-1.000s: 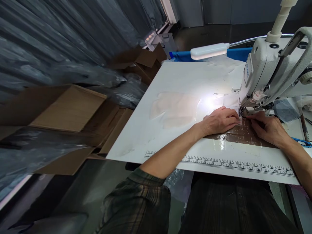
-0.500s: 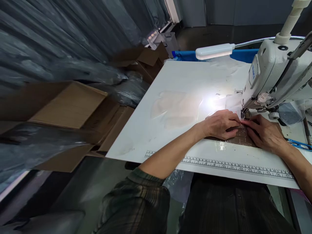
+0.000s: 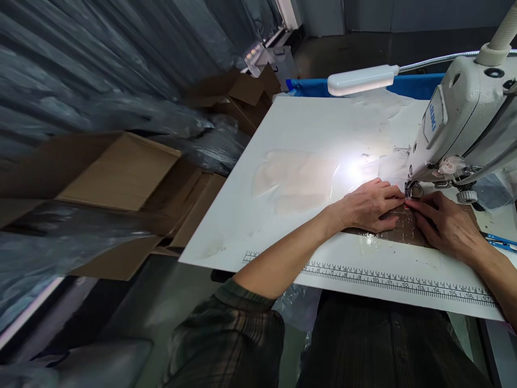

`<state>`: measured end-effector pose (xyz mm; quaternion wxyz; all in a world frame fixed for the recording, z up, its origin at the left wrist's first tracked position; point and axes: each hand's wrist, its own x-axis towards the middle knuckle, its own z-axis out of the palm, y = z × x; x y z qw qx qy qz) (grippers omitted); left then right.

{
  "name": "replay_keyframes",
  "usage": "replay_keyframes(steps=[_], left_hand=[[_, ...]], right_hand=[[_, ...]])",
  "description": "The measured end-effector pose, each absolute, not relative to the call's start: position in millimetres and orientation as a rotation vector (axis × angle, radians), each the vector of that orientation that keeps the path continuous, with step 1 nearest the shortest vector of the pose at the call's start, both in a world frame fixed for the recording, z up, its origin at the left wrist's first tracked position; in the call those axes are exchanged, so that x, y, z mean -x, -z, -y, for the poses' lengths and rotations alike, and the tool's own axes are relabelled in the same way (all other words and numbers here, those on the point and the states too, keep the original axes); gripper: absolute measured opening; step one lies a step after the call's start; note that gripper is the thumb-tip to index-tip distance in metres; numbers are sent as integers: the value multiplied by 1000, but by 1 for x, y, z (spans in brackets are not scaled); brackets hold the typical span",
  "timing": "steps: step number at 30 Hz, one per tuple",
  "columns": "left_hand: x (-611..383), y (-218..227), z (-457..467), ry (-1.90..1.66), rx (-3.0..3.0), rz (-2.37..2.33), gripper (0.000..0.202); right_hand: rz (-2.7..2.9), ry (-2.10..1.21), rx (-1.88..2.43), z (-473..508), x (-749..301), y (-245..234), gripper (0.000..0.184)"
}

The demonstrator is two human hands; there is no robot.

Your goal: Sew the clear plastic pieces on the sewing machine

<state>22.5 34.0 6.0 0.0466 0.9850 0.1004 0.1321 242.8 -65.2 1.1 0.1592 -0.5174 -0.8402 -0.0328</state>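
Observation:
My left hand (image 3: 371, 207) rests on the white sewing table, its bent fingers pressed together beside the presser foot (image 3: 409, 189) of a sewing machine (image 3: 452, 116). My right hand (image 3: 448, 222) comes in from the other side, thumb and forefinger closed. The fingertips of both hands nearly meet just in front of the foot, holding a pale sheer fabric (image 3: 390, 168) that extends behind it. Most of its near edge is hidden by my fingers. A small red spot shows between the fingertips. Beneath both hands lies a shiny brown plate (image 3: 404, 229).
A lit lamp (image 3: 362, 81) hangs over the white tabletop (image 3: 226, 215). Thin translucent pale pieces (image 3: 294, 175) lie on the left. A printed ruler (image 3: 375, 280) runs along the near edge. Blue-handled snips (image 3: 501, 241) lie at right; open cardboard boxes (image 3: 121, 172) stand left.
The view has shifted slightly, so the machine and table sit further right. Both hands stay close to the presser foot, with the right fingertips barely moved.

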Motion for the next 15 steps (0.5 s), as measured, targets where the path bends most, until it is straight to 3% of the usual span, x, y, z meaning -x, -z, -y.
replay_keyframes(steps=[6, 15], left_hand=[[-22, -8, -37, -357, -3042, -342, 37], [-25, -9, -40, -276, -3096, -418, 48]], right_hand=[[2366, 58, 1539, 65, -237, 0, 46], [2129, -507, 1640, 61, -254, -34, 45]])
